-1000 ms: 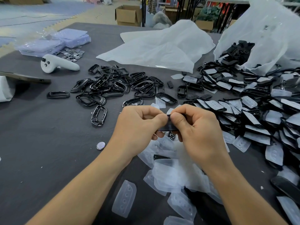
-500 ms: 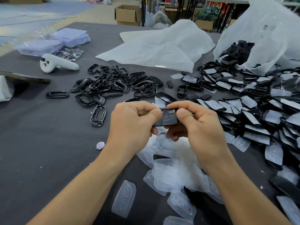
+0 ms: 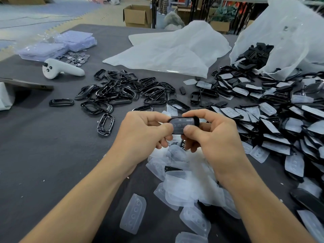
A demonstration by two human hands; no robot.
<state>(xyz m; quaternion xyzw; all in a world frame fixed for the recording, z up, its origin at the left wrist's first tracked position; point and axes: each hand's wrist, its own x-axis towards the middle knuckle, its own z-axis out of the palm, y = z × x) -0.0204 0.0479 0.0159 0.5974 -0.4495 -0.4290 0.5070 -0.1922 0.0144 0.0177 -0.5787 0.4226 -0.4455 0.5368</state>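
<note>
Two hands meet over the grey bench in the head view: left hand and right hand each pinch one end of a black key shell, fingers curled round it, a translucent pad apparently seated inside. Loose translucent pads lie just beneath; black frames are scattered beyond them.

Hidden behind thumbs of left hand and right hand: lower edge of black shell. Cropped at right edge: white bag; at left edge: dark flat slab. Too small to identify: silvery discs.
</note>
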